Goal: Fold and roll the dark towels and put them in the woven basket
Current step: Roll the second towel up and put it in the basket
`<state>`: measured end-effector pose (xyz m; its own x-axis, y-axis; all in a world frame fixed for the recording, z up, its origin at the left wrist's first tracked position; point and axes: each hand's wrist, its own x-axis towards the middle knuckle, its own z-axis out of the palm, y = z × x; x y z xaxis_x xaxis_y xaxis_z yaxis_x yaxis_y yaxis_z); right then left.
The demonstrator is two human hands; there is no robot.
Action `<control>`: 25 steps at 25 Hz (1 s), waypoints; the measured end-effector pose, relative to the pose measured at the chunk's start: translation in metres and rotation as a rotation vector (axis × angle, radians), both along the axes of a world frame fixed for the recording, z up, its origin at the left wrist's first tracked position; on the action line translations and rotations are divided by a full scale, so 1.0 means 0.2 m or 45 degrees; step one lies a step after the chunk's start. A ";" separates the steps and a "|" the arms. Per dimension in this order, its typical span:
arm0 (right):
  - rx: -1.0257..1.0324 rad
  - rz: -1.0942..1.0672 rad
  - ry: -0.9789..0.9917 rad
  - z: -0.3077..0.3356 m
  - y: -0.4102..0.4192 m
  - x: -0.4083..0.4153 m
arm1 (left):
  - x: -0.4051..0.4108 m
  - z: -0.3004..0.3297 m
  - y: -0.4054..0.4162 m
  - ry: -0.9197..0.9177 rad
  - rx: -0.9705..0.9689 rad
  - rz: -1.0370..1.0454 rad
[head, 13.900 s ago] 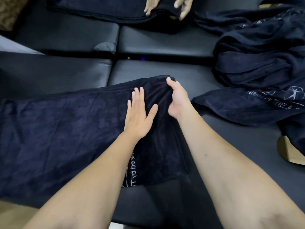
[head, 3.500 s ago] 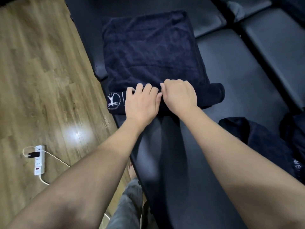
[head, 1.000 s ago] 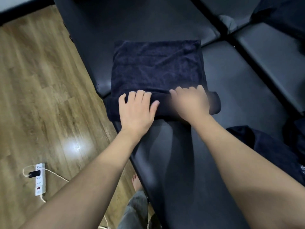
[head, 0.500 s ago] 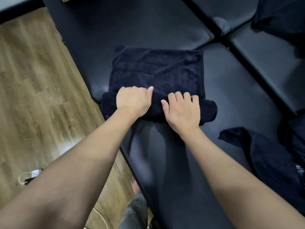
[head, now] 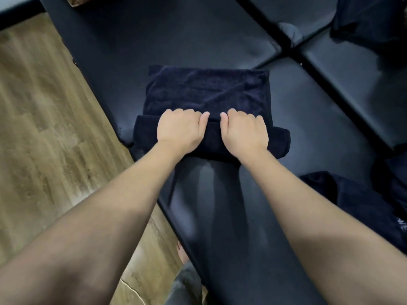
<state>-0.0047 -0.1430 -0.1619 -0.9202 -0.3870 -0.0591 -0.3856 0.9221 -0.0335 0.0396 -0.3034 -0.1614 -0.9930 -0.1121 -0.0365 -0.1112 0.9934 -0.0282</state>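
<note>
My left hand (head: 179,127) and my right hand (head: 243,128) sit side by side on the rolled part of the dark towel (head: 208,93), backs up, knuckles raised. The fingers of both curl down over the far edge of the roll, where it meets the flat part of the towel, so each hand is grasping the roll. My thumbs point inward toward each other, their tips close but apart, with a strip of dark cloth showing between them. Both forearms run straight out from me, roughly parallel, wrists level with the roll's near side.

The towel lies on the black padded counter (head: 187,40), near its left edge. The near portion is wound into a thick roll that runs left to right and sticks out past my hands on both sides; its left end reaches the counter's edge. The rest of the towel is still flat, a folded rectangle with a few creases, stretching away from my fingers.

To my right, another dark towel (head: 352,203) lies crumpled on the counter, well apart from the roll, with a bit of white print at the frame's edge. More dark cloth (head: 372,20) is heaped at the far right corner. The wooden floor (head: 44,128) runs along the left, and a bare foot (head: 182,253) shows beside the counter's near edge.
</note>
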 end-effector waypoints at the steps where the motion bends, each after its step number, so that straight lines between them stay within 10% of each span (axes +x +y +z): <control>1: -0.015 -0.007 0.121 -0.01 0.00 0.07 | -0.04 -0.01 -0.02 -0.065 0.039 0.007; 5: -0.101 -0.009 0.273 -0.06 0.01 0.15 | -0.13 0.01 -0.03 -0.198 0.112 0.090; 11: 0.039 0.128 0.035 -0.03 -0.04 -0.05 | 0.24 -0.09 0.05 0.329 0.085 -0.003; 20: -0.123 -0.106 0.323 -0.09 -0.05 0.12 | -0.18 -0.01 -0.03 -0.056 0.001 0.038; 25: -0.077 0.080 0.326 -0.05 -0.05 -0.08 | -0.10 -0.01 0.01 0.140 0.043 0.171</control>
<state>-0.0209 -0.1539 -0.1721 -0.8764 -0.4394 0.1973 -0.4449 0.8954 0.0179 0.0195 -0.3014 -0.1630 -0.9674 -0.2445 0.0655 -0.2434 0.9696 0.0249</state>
